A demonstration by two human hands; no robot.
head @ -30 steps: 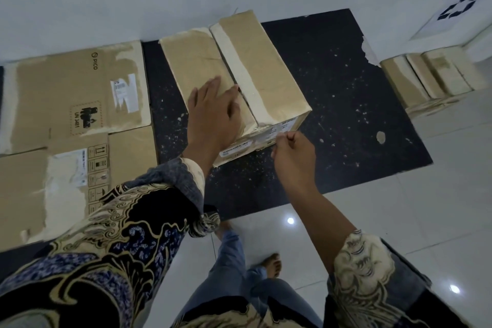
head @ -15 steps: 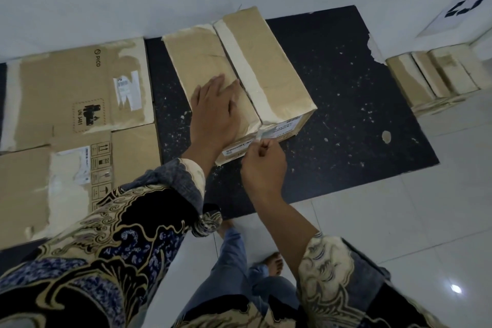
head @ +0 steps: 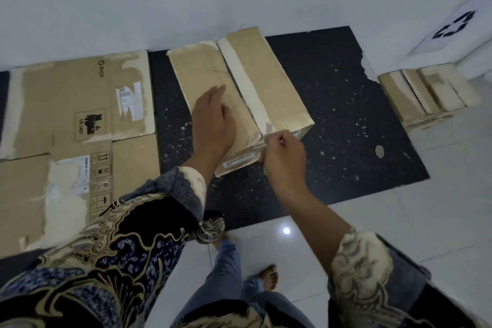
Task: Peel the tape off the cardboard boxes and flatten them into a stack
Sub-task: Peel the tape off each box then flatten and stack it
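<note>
The left hand (head: 213, 120) is pressing flat on the box (head: 266, 82). The right hand (head: 283, 157) is pinching tape (head: 269, 130) at its near edge. Bare mat (head: 359, 141) is lying at 3 o'clock, flattened cardboard (head: 80, 104) at 9.

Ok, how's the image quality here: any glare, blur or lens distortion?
Head view: dim, bluish light; a lamp glare spot on the glossy floor tiles; wide-angle bowing at the mat edges; slight motion blur on the right hand at the box.

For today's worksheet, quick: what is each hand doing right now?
Left hand: open, pressing flat on the box.
Right hand: pinching the tape.
</note>
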